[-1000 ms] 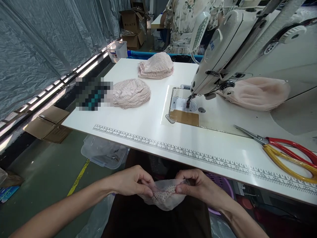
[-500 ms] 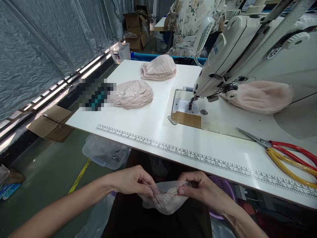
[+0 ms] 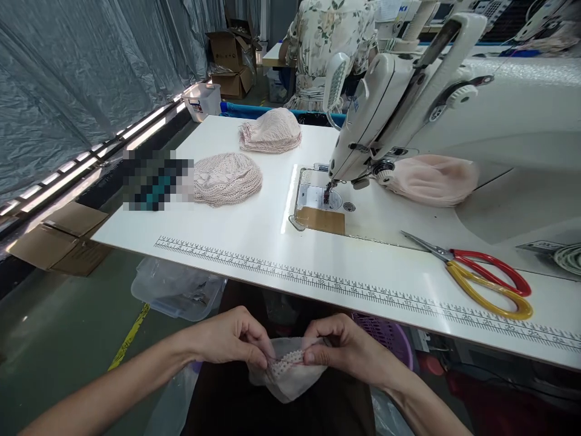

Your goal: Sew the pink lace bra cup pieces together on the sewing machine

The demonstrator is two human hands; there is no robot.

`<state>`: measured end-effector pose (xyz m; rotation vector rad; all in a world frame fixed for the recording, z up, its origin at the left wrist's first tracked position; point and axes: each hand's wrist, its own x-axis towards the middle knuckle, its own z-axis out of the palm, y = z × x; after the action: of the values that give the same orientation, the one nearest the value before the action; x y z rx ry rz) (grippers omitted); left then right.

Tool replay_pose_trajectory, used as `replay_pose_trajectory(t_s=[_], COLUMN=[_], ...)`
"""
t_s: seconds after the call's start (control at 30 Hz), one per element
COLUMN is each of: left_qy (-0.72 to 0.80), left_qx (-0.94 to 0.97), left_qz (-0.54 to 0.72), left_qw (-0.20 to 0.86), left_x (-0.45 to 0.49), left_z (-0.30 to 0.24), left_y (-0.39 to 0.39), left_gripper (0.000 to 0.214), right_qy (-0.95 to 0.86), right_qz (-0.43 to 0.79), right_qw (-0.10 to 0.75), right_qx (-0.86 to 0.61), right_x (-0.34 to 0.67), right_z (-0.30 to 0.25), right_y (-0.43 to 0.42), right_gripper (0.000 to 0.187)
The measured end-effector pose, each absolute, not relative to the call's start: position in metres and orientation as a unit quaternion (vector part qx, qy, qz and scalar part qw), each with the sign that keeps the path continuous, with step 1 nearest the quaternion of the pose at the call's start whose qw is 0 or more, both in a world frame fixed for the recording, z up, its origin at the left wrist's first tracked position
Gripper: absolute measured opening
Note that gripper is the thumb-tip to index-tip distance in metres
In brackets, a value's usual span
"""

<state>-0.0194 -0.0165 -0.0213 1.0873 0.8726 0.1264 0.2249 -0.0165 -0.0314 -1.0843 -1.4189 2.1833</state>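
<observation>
A small piece of sheer pale fabric (image 3: 290, 378) with a lacy, dotted patch and a reddish seam line hangs over my lap, below the table edge. My left hand (image 3: 240, 339) pinches its left side between thumb and fingers. On the other side, my right hand (image 3: 333, 345) grips the upper right edge, thumb on top. Beyond the hands, the sewing machine (image 3: 363, 133) stands on the white table (image 3: 254, 242), its presser foot over the metal plate. Scissors (image 3: 476, 278) with red and yellow handles lie to the right, apart from both hands.
Two stacks of lacy pieces, a nearer stack (image 3: 227, 178) and a farther stack (image 3: 271, 130), lie left of the machine. Pink fabric (image 3: 431, 180) rests behind the needle. Under the table are a clear bin (image 3: 177, 290) and a purple basket (image 3: 385, 339). A person (image 3: 331, 42) sits beyond.
The view has turned to the right, so the table and machine appear farther left. Both hands keep hold of the sheer fabric, with little change in grip.
</observation>
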Motion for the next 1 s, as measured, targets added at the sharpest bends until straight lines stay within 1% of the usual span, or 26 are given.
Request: replay_pose_trajectory(t_s=[0.17,0.33,0.5,0.7,0.87,1.0], left_qy=[0.387,0.422,0.413,0.405,0.389,0.429], left_qx=[0.498,0.468,0.47,0.491,0.506,0.498], left_qz=[0.048,0.066,0.064,0.052,0.054,0.083], left_qw=[0.774,0.774,0.778,0.77,0.768,0.749], left_x=[-0.012,-0.003,-0.011,-0.021,-0.011,-0.001], left_z=[-0.019,-0.024,-0.024,-0.019,-0.019,-0.021], left_y=[-0.016,-0.019,-0.018,-0.017,-0.018,-0.019], left_gripper=[0.022,0.018,0.015,0.014,0.026,0.019], right_qy=[-0.519,-0.536,-0.513,-0.533,-0.521,-0.512], right_qz=[0.753,0.742,0.764,0.742,0.752,0.761], right_qw=[0.161,0.153,0.133,0.136,0.142,0.14], right_qx=[-0.371,-0.373,-0.367,-0.383,-0.379,-0.373], right_x=[0.218,0.221,0.228,0.224,0.218,0.219], right_z=[-0.025,-0.026,-0.032,-0.035,-0.032,-0.028], right_y=[-0.02,-0.021,-0.023,-0.025,-0.025,-0.025], right_gripper=[0.027,0.027,0.026,0.027,0.03,0.029])
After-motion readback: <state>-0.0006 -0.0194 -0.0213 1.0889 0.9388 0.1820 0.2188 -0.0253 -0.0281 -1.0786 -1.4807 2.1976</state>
